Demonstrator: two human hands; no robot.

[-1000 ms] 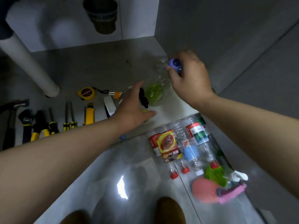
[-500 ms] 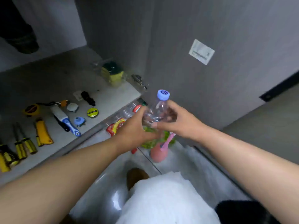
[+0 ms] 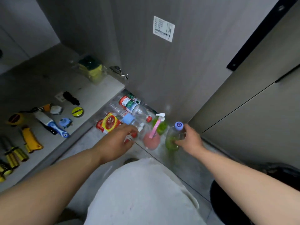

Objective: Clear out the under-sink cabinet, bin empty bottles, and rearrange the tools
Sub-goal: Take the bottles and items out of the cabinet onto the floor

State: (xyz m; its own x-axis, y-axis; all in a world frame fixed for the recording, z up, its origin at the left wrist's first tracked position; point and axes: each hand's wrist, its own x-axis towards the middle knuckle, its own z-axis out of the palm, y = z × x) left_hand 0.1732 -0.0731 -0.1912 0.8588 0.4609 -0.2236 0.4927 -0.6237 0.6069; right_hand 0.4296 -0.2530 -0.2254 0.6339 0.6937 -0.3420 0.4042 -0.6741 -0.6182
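Off the bottle [image 3: 173, 135] now: left hand [image 3: 116, 141]

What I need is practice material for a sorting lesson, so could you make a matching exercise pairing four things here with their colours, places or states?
Things:
1. bottle gripped by the right hand
2. round tin
3. sponge pack
4. green-labelled bottle

Descriptions:
A. in the cabinet's back corner
B. lying on its side, red cap
C. purple cap
D. yellow and black top

Pairs: 1-C, 2-D, 3-A, 4-B.
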